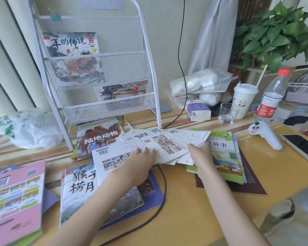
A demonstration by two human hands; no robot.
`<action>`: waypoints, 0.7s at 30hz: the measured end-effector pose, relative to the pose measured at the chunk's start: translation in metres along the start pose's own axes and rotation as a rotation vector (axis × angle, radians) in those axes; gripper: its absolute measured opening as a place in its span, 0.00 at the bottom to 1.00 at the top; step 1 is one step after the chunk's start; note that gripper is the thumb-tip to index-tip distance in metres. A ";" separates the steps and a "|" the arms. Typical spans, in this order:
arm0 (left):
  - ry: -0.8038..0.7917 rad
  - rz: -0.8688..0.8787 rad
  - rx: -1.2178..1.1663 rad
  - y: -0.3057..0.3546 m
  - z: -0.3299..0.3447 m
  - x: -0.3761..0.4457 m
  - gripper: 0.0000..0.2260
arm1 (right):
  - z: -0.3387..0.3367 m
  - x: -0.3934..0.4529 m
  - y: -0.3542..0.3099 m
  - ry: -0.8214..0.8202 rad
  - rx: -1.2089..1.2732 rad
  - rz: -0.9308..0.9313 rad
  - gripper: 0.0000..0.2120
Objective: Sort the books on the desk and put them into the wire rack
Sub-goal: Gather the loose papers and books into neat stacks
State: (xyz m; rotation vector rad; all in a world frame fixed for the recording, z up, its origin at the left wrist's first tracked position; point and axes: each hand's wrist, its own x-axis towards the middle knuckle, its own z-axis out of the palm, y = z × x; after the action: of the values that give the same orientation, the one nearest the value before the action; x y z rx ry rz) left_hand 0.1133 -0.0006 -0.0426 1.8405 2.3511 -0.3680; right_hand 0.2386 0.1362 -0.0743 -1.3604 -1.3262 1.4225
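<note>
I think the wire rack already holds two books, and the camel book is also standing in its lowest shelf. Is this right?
Not quite. In the head view the wire rack does hold two books, but the camel book is not in its lowest shelf: it lies on the desk in front of the rack, on top of a small pile.

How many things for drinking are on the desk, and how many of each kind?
Paper cup with straw: 1
Clear glass: 1
Plastic water bottle with red cap: 1
Total: 3
</note>
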 end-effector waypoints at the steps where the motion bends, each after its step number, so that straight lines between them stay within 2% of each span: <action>1: 0.001 0.014 -0.005 -0.001 -0.001 -0.001 0.34 | 0.000 0.001 0.001 0.026 -0.022 -0.043 0.19; 4: 0.033 0.054 -0.050 -0.011 -0.003 0.001 0.26 | 0.003 -0.002 0.003 0.075 -0.208 -0.192 0.33; 7: 0.119 0.091 -0.161 -0.028 -0.010 -0.005 0.15 | 0.011 -0.010 0.005 0.061 -0.548 -0.261 0.32; 9: 0.225 0.105 -0.222 -0.039 -0.017 -0.011 0.13 | 0.015 -0.019 0.007 0.144 -0.774 -0.458 0.30; 10: 0.283 0.104 -0.234 -0.044 -0.020 -0.013 0.13 | 0.018 -0.021 0.009 0.153 -0.765 -0.604 0.28; 11: 0.342 0.098 -0.242 -0.049 -0.024 -0.015 0.13 | 0.020 -0.026 0.007 0.081 -0.687 -0.707 0.27; 13: 0.446 0.078 -0.298 -0.057 -0.028 -0.019 0.17 | 0.025 -0.034 -0.001 -0.242 -0.471 -0.753 0.24; 15: 0.517 0.037 -0.393 -0.064 -0.034 -0.022 0.21 | 0.029 -0.045 -0.008 -0.557 -0.519 -0.770 0.24; 16: 0.546 0.012 -0.439 -0.067 -0.037 -0.024 0.23 | 0.033 -0.046 -0.008 -0.657 -0.580 -0.770 0.25; 18: 0.602 -0.021 -0.500 -0.073 -0.044 -0.027 0.24 | 0.042 -0.046 -0.004 -0.720 -0.613 -0.751 0.27; 21: 0.665 -0.030 -0.467 -0.079 -0.053 -0.031 0.24 | 0.054 -0.047 0.000 -0.575 -0.451 -0.830 0.26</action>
State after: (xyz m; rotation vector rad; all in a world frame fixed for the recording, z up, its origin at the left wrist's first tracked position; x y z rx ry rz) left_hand 0.0470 -0.0333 0.0247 1.8673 2.5211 0.8510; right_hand 0.1926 0.0809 -0.0702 -0.4723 -2.3346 0.9620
